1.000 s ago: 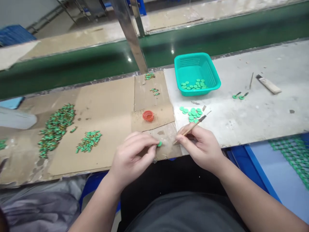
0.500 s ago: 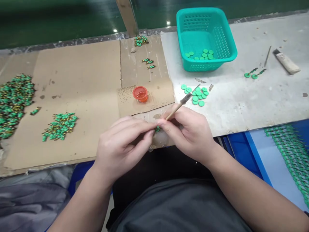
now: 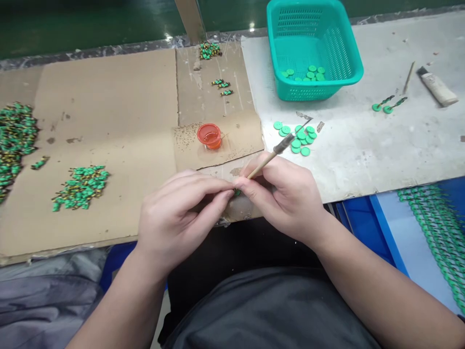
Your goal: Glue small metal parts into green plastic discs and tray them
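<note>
Along the workbench (image 3: 366, 160), cardboard sheets (image 3: 105, 102) under heaps of green-and-gold parts (image 3: 80, 188); farther off, a teal plastic basket (image 3: 308, 92) holding green discs (image 3: 308, 74), and nearer, a small red cup (image 3: 209, 136) on the cardboard. Right hand (image 3: 281, 194) closed around a wooden-handled brush (image 3: 265, 164), its tip raised over loose green discs (image 3: 300, 140). Left hand (image 3: 181, 215) pinching, fingertips tight on a tiny green piece (image 3: 237, 192), half hidden between both hands.

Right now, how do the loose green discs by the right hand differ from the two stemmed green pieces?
The loose green discs are plain and bunched; the two stemmed green pieces each carry a dark stem and lie apart. Both lie on the grey bench top.
</note>
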The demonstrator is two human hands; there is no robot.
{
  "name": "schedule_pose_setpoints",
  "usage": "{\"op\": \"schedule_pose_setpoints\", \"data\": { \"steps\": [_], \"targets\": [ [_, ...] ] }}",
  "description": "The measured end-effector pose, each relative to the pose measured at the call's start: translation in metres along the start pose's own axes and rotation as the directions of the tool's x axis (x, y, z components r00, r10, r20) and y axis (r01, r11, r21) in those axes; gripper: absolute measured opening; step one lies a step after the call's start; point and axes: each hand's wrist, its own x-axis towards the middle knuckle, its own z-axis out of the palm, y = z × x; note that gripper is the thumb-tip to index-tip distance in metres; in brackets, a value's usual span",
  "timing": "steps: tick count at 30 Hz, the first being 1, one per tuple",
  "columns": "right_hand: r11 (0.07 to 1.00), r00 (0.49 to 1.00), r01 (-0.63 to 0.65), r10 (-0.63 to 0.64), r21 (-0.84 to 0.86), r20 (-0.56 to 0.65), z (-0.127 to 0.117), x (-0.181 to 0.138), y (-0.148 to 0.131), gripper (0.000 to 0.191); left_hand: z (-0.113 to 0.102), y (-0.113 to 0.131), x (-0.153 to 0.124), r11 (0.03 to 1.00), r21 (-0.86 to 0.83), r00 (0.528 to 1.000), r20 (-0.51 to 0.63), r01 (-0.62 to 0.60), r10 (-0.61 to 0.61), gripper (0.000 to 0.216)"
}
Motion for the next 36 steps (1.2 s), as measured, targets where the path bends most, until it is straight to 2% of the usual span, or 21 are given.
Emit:
{"op": "schedule_pose_setpoints", "data": {
  "steps": [7,12,19,24,26,28,29,31,33,36],
  "targets": [
    [1.000,1.000,0.027,-0.027,-0.003,0.002,0.002,0.000,0.002,0.019,0.000,0.000,-0.001,1.000,0.017,1.000,-0.007,-0.020,0.020,0.019],
    [0.997,0.998,0.060,-0.061,0.041,0.009,0.002,0.003,0.001,0.010,-0.001,0.000,-0.001,0.999,0.022,1.000,-0.003,-0.025,0.025,0.019],
    [0.999,0.996,0.043,-0.041,-0.029,0.076,0.001,0.009,-0.006,0.027,0.000,-0.004,-0.002,0.999,0.015,0.999,-0.022,-0.030,0.030,0.017],
    [0.996,0.990,0.068,-0.060,-0.054,0.130,0.007,0.013,-0.006,0.028,-0.001,-0.007,-0.001,1.000,0.006,0.999,-0.044,-0.024,0.025,0.015],
    [0.997,0.993,0.070,-0.065,-0.042,0.096,0.006,0.011,-0.005,0.024,0.000,-0.006,0.001,1.000,-0.012,0.999,-0.043,-0.017,0.017,0.013],
    [1.000,1.000,0.008,-0.008,-0.010,-0.009,0.001,0.006,-0.005,0.021,0.001,-0.004,0.002,0.999,-0.044,0.999,-0.029,0.018,-0.019,0.011],
    [0.998,0.995,-0.059,0.060,0.017,-0.083,-0.004,0.002,-0.006,0.019,0.001,-0.003,0.003,0.997,-0.063,0.998,-0.020,0.054,-0.055,0.009],
    [0.969,0.949,-0.223,0.241,0.105,-0.206,-0.016,-0.007,-0.007,0.019,0.001,0.000,0.004,0.977,-0.127,0.985,-0.011,0.172,-0.175,0.007],
    [0.922,0.899,-0.325,0.370,0.210,-0.236,-0.029,-0.017,-0.008,0.018,-0.002,0.005,0.005,0.925,-0.226,0.949,-0.004,0.306,-0.315,0.008],
    [0.887,0.887,-0.363,0.423,0.285,-0.185,-0.044,-0.029,-0.005,0.021,-0.010,0.018,0.011,0.797,-0.427,0.893,0.059,0.427,-0.446,0.011]
  ]
}}
